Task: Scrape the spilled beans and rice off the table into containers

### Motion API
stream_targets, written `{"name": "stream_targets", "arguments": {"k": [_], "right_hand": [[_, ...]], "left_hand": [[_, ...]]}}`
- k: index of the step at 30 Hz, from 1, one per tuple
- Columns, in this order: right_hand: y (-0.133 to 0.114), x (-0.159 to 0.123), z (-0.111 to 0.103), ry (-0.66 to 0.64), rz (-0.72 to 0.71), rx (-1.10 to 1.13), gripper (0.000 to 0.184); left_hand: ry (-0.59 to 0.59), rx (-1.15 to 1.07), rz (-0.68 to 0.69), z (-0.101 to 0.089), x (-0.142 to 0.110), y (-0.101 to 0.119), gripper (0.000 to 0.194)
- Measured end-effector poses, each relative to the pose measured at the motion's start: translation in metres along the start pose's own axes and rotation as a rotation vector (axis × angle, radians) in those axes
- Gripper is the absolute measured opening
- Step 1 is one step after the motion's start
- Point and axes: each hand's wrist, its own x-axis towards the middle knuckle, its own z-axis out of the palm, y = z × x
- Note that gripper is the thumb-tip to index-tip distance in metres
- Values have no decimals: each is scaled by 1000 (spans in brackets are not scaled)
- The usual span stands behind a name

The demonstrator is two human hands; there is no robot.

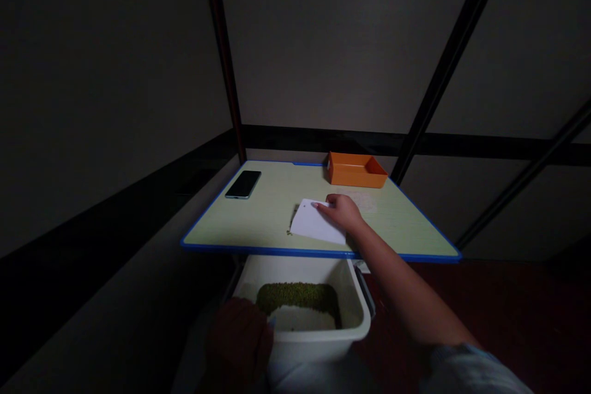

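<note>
My right hand (344, 212) pinches a white card (314, 221) with a small hole near one corner, tilted low over the table. A few small green grains (289, 233) lie at the card's left edge, partly hidden by it. Below the table's front edge is a white plastic tub (323, 337) with a layer of green mung-bean-like grains (298, 294) along its far side and bare bottom nearer me. In dim light, my left hand (242, 338) is closed over the tub's near left rim.
The pale table (272, 197) has a blue edge. A phone (244, 184) lies at its back left, and an orange open box (357, 172) stands at the back right. Faint printed paper (362, 200) lies beyond my right hand. Dark panelled walls enclose the table.
</note>
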Motion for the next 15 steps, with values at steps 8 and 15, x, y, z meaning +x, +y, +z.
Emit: {"name": "stream_targets", "arguments": {"k": [8, 15], "right_hand": [[-2, 1, 2, 28, 27, -58, 42], [-8, 3, 5, 16, 34, -126, 46]], "left_hand": [[-58, 27, 48, -2, -2, -3, 12], [-9, 23, 43, -1, -3, -2, 11]]}}
